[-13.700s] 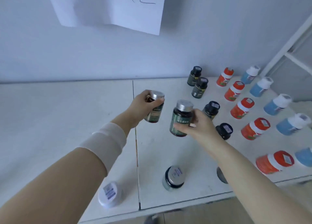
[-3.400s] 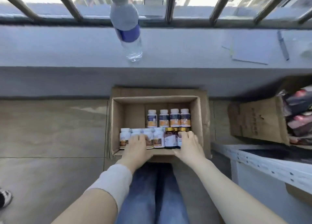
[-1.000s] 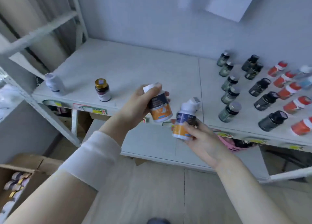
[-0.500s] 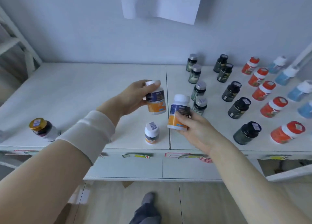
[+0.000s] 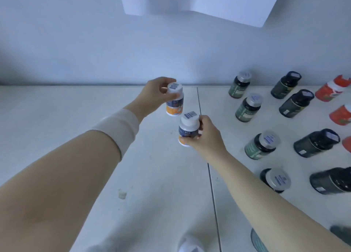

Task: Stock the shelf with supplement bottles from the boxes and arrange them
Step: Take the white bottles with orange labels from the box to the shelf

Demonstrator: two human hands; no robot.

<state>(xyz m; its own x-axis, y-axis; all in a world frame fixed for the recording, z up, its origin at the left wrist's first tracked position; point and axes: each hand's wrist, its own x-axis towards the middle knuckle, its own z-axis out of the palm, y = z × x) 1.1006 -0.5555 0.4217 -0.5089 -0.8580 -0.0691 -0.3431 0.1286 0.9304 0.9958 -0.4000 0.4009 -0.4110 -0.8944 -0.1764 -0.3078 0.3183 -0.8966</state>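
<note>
L grip pinches far bottle; R grip wraps near bottle.

1 view: a wide-angle head camera, worn by the person, faces forward and steeply down onto the white shelf from close above. the wall fills the upper 1/3 of the frame. 2 forearms enter from the bottom corners; the left hand and right hand sit near frame centre.
</note>
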